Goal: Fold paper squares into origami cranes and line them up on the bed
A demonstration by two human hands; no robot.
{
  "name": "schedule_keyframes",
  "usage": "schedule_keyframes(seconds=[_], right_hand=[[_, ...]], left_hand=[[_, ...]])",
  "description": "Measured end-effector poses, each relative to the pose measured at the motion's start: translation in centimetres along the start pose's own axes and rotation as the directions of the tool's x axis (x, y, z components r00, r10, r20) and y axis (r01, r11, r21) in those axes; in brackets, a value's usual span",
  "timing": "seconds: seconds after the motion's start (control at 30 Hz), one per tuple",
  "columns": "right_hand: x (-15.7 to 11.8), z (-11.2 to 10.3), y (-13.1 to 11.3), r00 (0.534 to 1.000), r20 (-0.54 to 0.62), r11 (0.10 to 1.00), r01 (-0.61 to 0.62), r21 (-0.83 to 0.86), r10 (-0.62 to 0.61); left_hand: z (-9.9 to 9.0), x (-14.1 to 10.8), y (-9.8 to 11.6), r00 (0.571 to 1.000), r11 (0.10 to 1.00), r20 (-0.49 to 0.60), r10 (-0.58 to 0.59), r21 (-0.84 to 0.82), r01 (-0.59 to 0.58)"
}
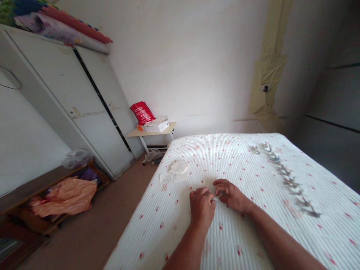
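My left hand [201, 205] rests on the bed with its fingers curled and pressed together around a small piece of white paper [215, 198]. Only a pale tip of the paper shows by the thumb; my fingers hide the rest. Just to the right, my right hand [232, 195] has its fingers bent and apart, with the thumb close to that tip. Printed paper sheets [179, 167] lie in a loose pile beyond my left hand. On the right runs a slanting row of small folded paper figures [284, 170], blurred in outline.
The bed [239, 247] has a white ribbed cover with red dots. Behind it to the left, a small table [135, 132] bears a white box [157, 127] and a red bag [142, 113]. A grey cabinet [92, 108] and a low wooden bench [45, 179] stand at left.
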State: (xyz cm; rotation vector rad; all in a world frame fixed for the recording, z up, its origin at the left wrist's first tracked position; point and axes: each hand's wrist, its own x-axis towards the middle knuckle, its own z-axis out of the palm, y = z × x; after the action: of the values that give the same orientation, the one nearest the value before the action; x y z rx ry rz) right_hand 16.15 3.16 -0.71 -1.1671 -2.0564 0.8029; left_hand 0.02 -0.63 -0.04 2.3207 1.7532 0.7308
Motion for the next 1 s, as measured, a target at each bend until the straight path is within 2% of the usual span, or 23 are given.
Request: schedule_keyframes(seconds=[0.43, 1.0], right_hand=[[0.1, -0.4, -0.9, 0.998, 0.059, 0.998, -0.016, -0.056, 0.019], [0.0, -0.3, -1.1, 0.998, 0.06, 0.997, 0.008, -0.073, -0.004]], left_hand=[[0.0, 0.0, -0.3, 1.0, 0.999, -0.02, 0.015, 0.042, -0.015], [0.0, 0.0, -0.2, 1.0, 0.998, 0.006, 0.004, 0.061, -0.004]])
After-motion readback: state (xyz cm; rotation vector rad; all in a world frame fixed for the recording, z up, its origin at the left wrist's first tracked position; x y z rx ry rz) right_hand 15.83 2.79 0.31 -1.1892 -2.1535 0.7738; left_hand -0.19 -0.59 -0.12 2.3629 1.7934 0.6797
